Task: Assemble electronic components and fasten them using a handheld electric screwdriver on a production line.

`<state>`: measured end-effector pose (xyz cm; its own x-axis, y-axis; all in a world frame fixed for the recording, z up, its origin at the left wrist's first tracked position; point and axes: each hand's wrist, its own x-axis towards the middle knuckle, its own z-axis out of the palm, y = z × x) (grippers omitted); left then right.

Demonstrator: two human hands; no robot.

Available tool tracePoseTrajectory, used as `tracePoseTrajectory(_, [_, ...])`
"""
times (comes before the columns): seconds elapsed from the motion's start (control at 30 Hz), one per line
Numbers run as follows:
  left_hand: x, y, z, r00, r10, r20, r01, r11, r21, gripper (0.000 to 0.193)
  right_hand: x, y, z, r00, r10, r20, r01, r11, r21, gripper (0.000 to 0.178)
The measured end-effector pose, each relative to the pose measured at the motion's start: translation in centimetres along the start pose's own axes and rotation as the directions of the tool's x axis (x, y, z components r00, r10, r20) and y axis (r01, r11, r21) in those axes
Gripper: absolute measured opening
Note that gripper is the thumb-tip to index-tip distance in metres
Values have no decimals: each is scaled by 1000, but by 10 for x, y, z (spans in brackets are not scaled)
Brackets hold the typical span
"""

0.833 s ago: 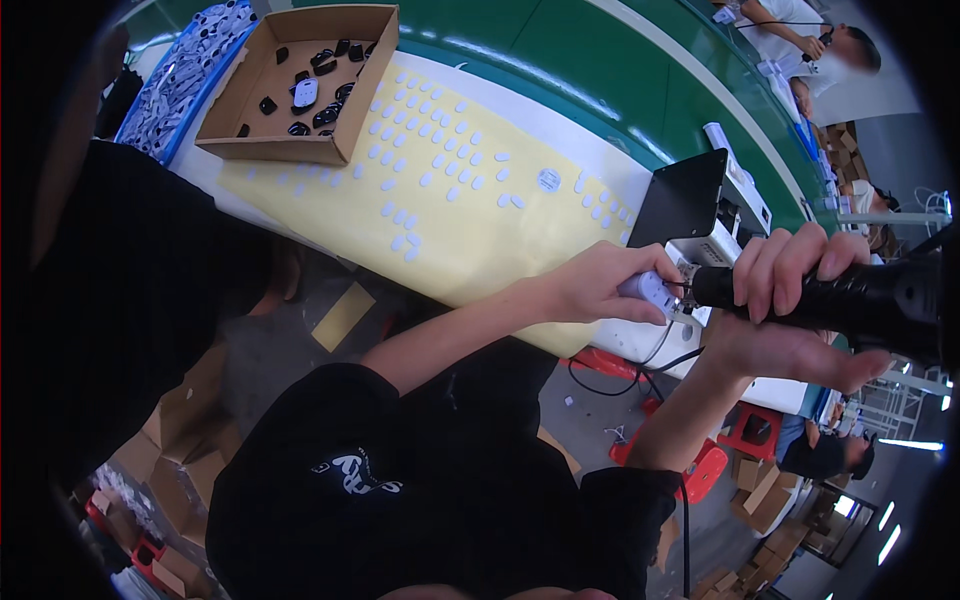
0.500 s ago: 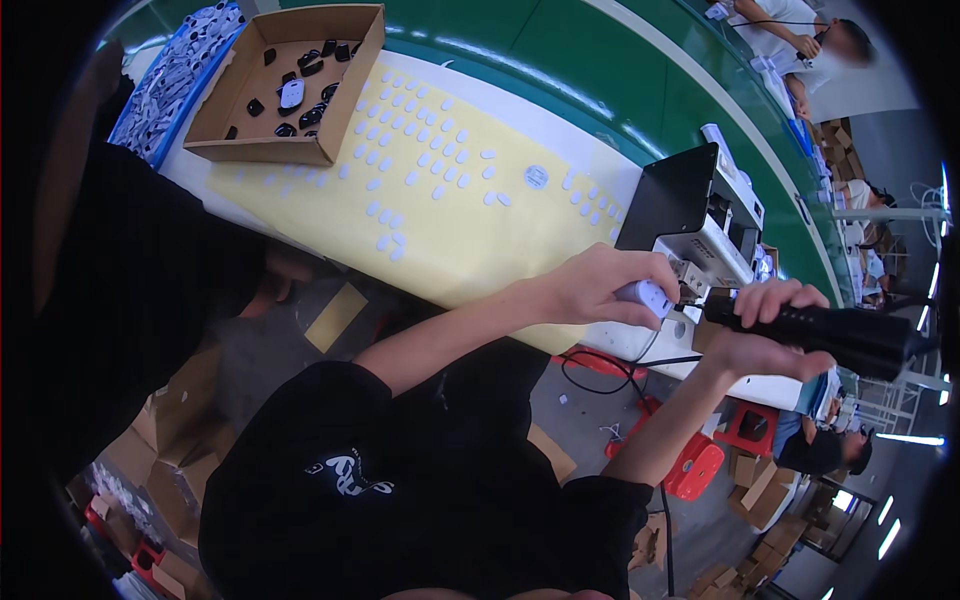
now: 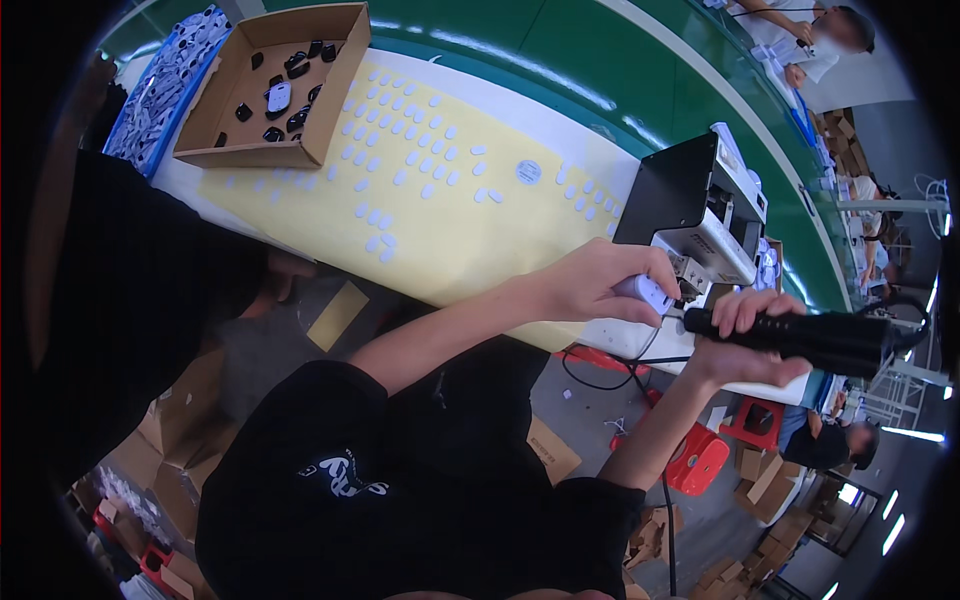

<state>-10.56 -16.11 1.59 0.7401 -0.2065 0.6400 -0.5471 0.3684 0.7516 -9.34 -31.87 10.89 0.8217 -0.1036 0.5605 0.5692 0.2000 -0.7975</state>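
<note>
My left hand (image 3: 607,283) pinches a small white plastic device (image 3: 648,292) between thumb and fingers, holding it above the edge of the table. Wrapped in my right hand (image 3: 748,338) is a black corded electric screwdriver (image 3: 835,342), lying nearly level. Its front end points left at the device; whether the bit touches it is hard to make out. Just beyond both hands stands a black and silver machine (image 3: 705,205) with a metal block at its front.
Rows of small white oval pieces (image 3: 425,140) lie on a yellow sheet (image 3: 470,240). A cardboard box (image 3: 250,157) holds black parts and a white device, beside a blue bin (image 3: 150,130). Another person's arm (image 3: 60,200) is at the left. Red stools (image 3: 697,460) and a cable hang below.
The screwdriver and my right hand have shifted left, closer to the device. My left hand keeps its grip and has barely moved. The whole view has drifted slightly.
</note>
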Motion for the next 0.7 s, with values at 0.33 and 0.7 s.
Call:
tracePoseTrajectory(0.33, [1, 6, -1, 998, -53, 22, 53, 999, 0, 34, 26, -70, 53, 951, -84, 297, -19, 944, 329, 75])
tracePoseTrajectory(0.7, [0, 7, -2, 997, -75, 28, 76, 997, -21, 32, 20, -59, 92, 951, 7, 308, -101, 952, 288, 77])
